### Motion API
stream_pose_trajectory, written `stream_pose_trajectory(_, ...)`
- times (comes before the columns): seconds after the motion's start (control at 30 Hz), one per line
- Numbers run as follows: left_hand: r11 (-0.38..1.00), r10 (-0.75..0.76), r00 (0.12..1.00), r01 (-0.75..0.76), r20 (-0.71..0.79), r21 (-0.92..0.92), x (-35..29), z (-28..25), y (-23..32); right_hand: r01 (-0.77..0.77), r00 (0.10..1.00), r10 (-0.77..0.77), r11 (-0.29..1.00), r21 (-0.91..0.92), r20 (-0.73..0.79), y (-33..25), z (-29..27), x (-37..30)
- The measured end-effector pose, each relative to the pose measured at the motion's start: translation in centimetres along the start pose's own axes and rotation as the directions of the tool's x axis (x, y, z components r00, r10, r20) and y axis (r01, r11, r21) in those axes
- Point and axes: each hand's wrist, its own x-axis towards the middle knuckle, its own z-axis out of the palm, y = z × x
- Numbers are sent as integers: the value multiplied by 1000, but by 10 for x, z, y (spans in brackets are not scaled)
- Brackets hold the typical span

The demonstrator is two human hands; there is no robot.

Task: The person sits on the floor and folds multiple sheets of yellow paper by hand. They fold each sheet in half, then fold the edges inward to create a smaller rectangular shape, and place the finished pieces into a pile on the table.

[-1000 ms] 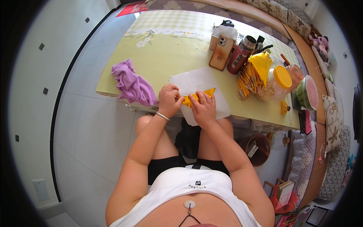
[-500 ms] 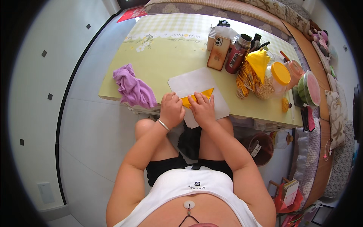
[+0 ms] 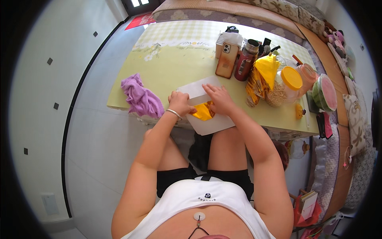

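Observation:
A piece of shiny gold foil paper [image 3: 204,112] lies on white sheets [image 3: 213,126] at the table's near edge. My left hand [image 3: 180,104] is closed, its thumb and fingers pinching the foil's left end. Across from it, my right hand [image 3: 220,99] rests at the foil's right end with fingers stretched out over the white sheets. The thumb side of that hand covers part of the foil's right edge. To the left of my left hand a crumpled purple cloth [image 3: 141,97] hangs slightly over the table edge.
A phone [image 3: 227,60] stands upright near a dark red flask [image 3: 246,60]. Right of these are a bundle of gold foil pieces [image 3: 266,71], a yellow-lidded jar [image 3: 291,78] and a covered half watermelon [image 3: 326,93]. A brown bin [image 3: 281,154] stands below the table.
The foil was a narrow pointed strip and now shows a broader face, nearer to me. My right hand has lifted off its top and shifted right, fingers spreading; my left keeps its end.

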Motion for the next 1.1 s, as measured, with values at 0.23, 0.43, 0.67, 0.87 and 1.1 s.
stream_pose_trajectory(0.23,929,370,927,-369,-54,20,-16,23,2,309,940,-283,944,-118,193,0,-11,4)
stream_pose_trajectory(0.43,868,478,819,-384,-318,314,-66,58,-7,209,977,-206,975,-73,52,21,14,-55)
stream_pose_trajectory(0.67,912,409,820,-360,-399,196,-67,40,-4,49,995,-54,997,54,86,35,0,-68)
stream_pose_trajectory(0.87,937,332,836,-344,-436,54,-59,34,-3,53,999,-53,985,162,-4,31,-8,-62)
stream_pose_trajectory(1.1,493,-236,927,-145,-292,-858,-32,40,-31,-178,908,391,685,706,-151,20,16,-45)
